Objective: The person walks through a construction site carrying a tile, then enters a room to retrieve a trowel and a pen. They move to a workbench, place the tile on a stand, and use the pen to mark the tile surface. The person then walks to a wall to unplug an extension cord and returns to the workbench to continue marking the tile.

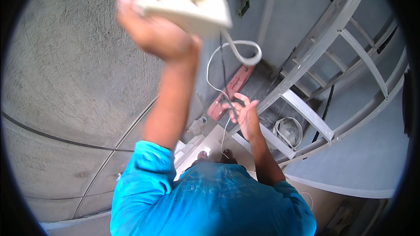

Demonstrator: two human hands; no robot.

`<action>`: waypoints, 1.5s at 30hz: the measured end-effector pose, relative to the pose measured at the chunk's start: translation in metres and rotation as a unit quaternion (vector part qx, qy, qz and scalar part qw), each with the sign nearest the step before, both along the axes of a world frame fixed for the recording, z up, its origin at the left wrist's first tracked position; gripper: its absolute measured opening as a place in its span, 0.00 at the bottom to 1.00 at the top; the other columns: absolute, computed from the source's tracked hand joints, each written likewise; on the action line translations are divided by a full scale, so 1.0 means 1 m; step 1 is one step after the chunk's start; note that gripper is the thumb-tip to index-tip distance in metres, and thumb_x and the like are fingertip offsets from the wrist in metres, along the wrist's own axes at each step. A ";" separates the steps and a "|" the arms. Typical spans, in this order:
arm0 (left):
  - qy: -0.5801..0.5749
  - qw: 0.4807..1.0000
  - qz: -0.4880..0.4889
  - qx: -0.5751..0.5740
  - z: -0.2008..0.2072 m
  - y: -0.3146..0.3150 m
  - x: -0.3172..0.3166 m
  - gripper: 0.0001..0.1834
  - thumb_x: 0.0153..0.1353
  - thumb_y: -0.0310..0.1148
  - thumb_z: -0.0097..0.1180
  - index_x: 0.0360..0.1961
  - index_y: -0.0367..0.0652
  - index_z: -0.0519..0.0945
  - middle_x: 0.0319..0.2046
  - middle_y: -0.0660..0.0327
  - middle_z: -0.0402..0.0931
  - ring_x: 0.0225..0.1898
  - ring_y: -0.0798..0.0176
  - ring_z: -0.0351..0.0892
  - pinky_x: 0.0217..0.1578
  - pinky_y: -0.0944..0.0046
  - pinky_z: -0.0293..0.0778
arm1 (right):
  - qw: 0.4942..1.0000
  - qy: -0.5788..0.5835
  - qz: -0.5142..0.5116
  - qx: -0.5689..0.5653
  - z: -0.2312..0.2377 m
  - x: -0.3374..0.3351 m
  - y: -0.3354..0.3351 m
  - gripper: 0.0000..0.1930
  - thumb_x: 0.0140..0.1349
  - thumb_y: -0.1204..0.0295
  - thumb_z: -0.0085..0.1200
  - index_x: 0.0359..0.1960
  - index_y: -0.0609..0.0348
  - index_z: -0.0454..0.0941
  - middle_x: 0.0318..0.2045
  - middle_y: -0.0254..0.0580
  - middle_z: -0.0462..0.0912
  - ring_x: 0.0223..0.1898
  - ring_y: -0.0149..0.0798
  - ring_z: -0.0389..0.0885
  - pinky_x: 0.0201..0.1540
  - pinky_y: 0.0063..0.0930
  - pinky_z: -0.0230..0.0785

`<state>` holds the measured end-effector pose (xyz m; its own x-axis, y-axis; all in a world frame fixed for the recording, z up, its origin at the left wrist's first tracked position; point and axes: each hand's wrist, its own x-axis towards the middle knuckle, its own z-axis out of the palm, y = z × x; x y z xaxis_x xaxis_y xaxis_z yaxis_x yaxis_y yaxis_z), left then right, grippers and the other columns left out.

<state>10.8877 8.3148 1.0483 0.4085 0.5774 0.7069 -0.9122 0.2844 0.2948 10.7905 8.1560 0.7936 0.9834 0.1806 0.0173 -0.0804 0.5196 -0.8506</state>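
Observation:
My left hand [153, 35] is raised high at the upper left, its fingers wrapped around the end of a white socket block [186, 6] with two round outlets. Both are slightly blurred. A white power cord [211, 67] leaves the block's right end, makes a loop and runs down past my right hand [246, 116]. That hand, lower and in the middle, has its fingers spread. A thin dark cable [224, 63] hangs from above and passes at its fingers; whether they touch it, I cannot tell.
An aluminium ladder [308, 116] stands close on the right, with a white bucket [288, 132] behind its rungs. A rough grey wall [78, 61] fills the left side, crossed by dark lines of conduit or cable. A reddish beam-like piece [231, 91] lies ahead.

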 end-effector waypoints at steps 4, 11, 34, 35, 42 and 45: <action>0.034 0.989 -0.139 0.044 -0.101 -0.021 -0.062 0.15 0.64 0.43 0.33 0.39 0.43 0.63 0.39 0.54 0.62 0.40 0.58 0.69 0.39 0.51 0.75 | 0.936 0.022 0.123 0.329 0.051 0.007 0.030 0.45 0.52 0.29 0.32 0.57 0.58 0.62 0.54 0.44 0.70 0.47 0.41 0.72 0.47 0.33 0.65; 0.135 0.958 -0.241 0.083 -0.204 0.047 -0.128 0.17 0.62 0.46 0.44 0.42 0.44 0.60 0.39 0.56 0.60 0.42 0.59 0.65 0.52 0.46 0.64 | 0.895 0.217 0.131 0.366 0.006 0.005 0.066 0.19 0.61 0.62 0.44 0.49 0.62 0.67 0.47 0.44 0.74 0.51 0.43 0.72 0.58 0.39 0.60; 0.371 0.651 -0.548 0.372 -0.308 0.119 -0.039 0.24 0.64 0.42 0.43 0.56 0.38 0.67 0.54 0.53 0.69 0.55 0.60 0.67 0.56 0.61 0.60 | 0.877 0.258 -0.035 0.405 -0.037 -0.103 0.086 0.23 0.60 0.65 0.42 0.55 0.64 0.65 0.34 0.35 0.80 0.31 0.31 0.74 0.40 0.26 0.68; 0.355 0.652 -0.552 0.380 -0.318 0.113 -0.044 0.24 0.64 0.41 0.43 0.57 0.38 0.66 0.54 0.53 0.68 0.56 0.59 0.66 0.56 0.61 0.59 | 0.874 0.249 -0.047 0.414 -0.037 -0.110 0.087 0.23 0.60 0.65 0.42 0.56 0.63 0.64 0.34 0.35 0.80 0.31 0.32 0.74 0.40 0.26 0.68; 0.356 0.640 -0.661 0.164 -0.318 0.145 -0.134 0.25 0.61 0.42 0.48 0.54 0.35 0.67 0.51 0.46 0.69 0.45 0.64 0.70 0.47 0.61 0.64 | 0.811 0.261 -0.105 0.513 -0.055 -0.124 0.097 0.21 0.62 0.67 0.39 0.54 0.64 0.66 0.42 0.41 0.78 0.45 0.37 0.74 0.54 0.33 0.63; 0.385 0.669 -0.581 0.258 -0.305 0.151 -0.144 0.20 0.62 0.43 0.50 0.43 0.36 0.71 0.41 0.45 0.74 0.33 0.66 0.73 0.37 0.66 0.68 | 0.820 0.293 -0.121 0.478 -0.064 -0.124 0.102 0.17 0.60 0.68 0.40 0.46 0.66 0.71 0.41 0.42 0.77 0.45 0.41 0.74 0.55 0.35 0.61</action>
